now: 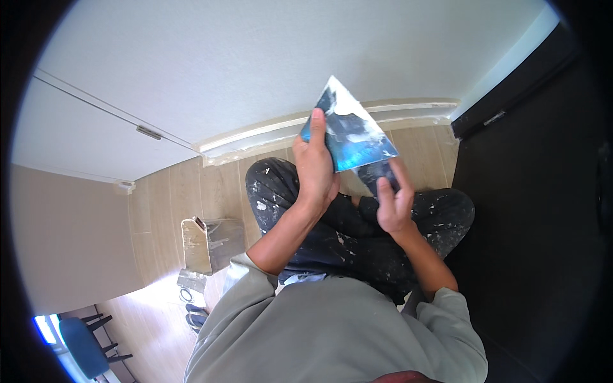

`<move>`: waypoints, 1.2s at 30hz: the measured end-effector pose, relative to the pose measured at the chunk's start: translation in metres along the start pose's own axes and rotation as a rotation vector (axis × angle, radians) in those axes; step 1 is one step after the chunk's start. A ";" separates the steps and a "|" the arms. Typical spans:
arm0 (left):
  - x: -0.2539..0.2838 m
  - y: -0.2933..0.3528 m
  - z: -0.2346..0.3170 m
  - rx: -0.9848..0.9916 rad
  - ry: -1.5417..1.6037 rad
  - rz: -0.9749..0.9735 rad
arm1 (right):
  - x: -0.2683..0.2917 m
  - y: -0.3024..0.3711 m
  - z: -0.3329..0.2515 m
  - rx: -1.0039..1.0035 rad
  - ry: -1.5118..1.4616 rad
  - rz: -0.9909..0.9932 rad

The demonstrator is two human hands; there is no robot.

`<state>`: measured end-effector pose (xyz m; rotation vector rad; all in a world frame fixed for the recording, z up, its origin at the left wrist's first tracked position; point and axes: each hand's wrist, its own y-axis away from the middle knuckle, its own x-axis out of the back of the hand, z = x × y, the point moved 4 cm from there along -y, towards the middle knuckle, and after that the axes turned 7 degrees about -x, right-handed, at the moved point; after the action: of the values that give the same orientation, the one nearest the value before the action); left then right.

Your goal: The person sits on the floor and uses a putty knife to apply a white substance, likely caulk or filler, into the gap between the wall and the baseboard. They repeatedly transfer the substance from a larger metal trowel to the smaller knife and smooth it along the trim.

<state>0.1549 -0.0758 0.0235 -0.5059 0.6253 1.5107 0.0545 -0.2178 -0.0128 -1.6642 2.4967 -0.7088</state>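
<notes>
My left hand [313,167] grips a flat plate [359,145] by its left side, thumb on top. The plate is dark with a blue sheen, and white filler is smeared over its face, thickest along the upper right edge. Just below it, my right hand [396,205] pinches a dark, flat scraper [374,175] between thumb and fingers. The scraper's upper part is hidden behind the plate's lower edge, so whether the two touch cannot be told. Both are held above my crossed legs, in front of the pale wall.
A low trim strip [255,136] with filler along it runs at the wall's foot. A smeared open box [217,246] stands on the wood floor to my left, with a tape roll [186,295] and slippers [195,317] nearer. A dark door [536,223] rises close on my right.
</notes>
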 end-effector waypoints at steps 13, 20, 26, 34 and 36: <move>-0.001 0.016 -0.007 -0.409 -0.447 -0.034 | 0.007 -0.008 0.002 -0.579 -0.788 0.410; -0.012 0.038 -0.015 -0.338 -0.726 -0.278 | 0.011 -0.016 -0.010 -0.584 -0.715 0.445; -0.006 0.046 -0.019 -0.378 -0.808 -0.385 | 0.025 -0.015 0.000 -0.587 -0.927 0.397; 0.027 0.032 -0.010 0.314 -0.353 -0.158 | 0.060 -0.026 -0.002 -0.341 -1.081 0.246; 0.022 0.027 -0.010 0.488 -0.113 -0.126 | 0.059 -0.020 -0.016 -0.183 -0.708 0.153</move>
<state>0.1262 -0.0657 0.0032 -0.0822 0.8255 1.2028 0.0421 -0.2708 0.0211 -1.4072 2.1605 0.1266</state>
